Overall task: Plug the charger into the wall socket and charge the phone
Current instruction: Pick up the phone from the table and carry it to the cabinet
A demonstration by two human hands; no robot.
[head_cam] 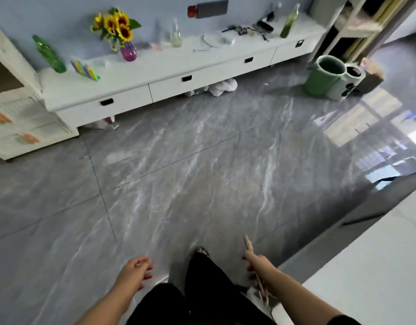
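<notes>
My left hand (137, 270) hangs low over the grey floor, fingers loosely apart and holding nothing. My right hand (256, 263) is closed on a thin tan object (248, 242) seen edge-on, which sticks out ahead of the fingers and back under the wrist. I cannot tell whether it is the phone. A tangle of black items with cords (264, 25) lies at the right end of the long white cabinet (155, 66) across the room. A dark rectangle with a red end (209, 9) sits on the wall above. No wall socket is clearly visible.
The cabinet top holds a purple vase of sunflowers (128, 51), a green bottle (49, 55), glass bottles and a plate. A white drawer unit (19, 118) stands at the left, and a green bin (322, 76) at the back right. A white table edge (378, 266) is at my right. The marble floor (179, 172) lies between.
</notes>
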